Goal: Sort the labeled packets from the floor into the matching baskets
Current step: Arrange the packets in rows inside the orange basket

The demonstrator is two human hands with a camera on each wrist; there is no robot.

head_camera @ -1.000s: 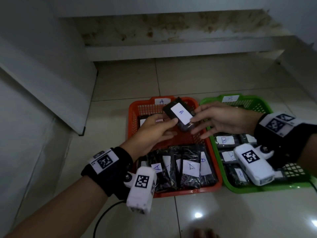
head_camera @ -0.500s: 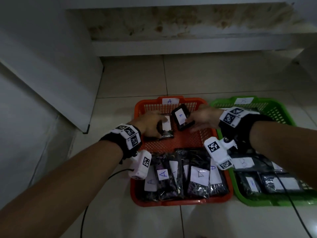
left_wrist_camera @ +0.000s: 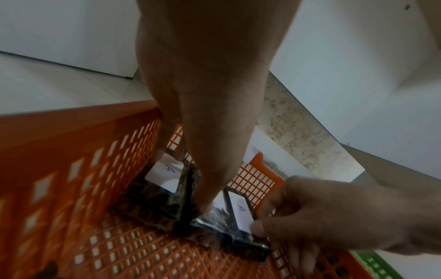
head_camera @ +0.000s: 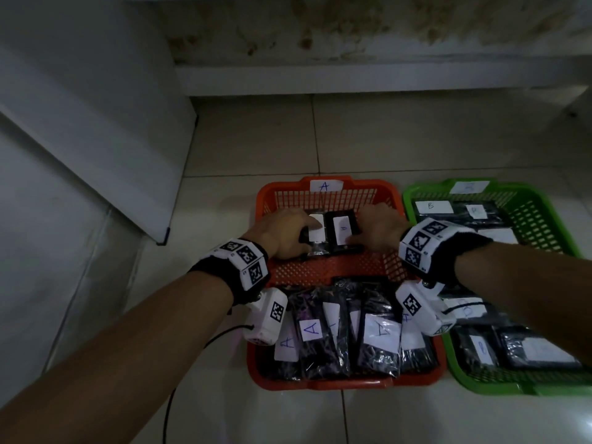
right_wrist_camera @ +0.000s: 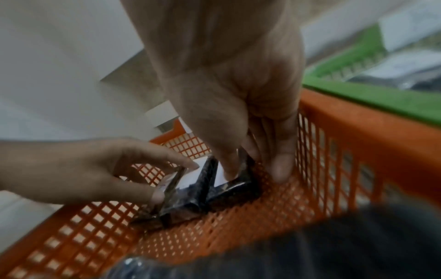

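Both hands work at the far end of the orange basket (head_camera: 323,270), the one tagged A. The right hand (head_camera: 379,230) pinches a dark A packet (head_camera: 344,233) between thumb and fingers, its lower edge on the basket floor. The left hand (head_camera: 283,233) grips the neighbouring packet (head_camera: 315,237), touching the first. The green basket (head_camera: 544,384) sits just beside

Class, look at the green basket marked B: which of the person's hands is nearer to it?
Right. The right hand works at the orange basket's far end, on the side beside the green basket; the left hand is further over, toward that basket's opposite wall.
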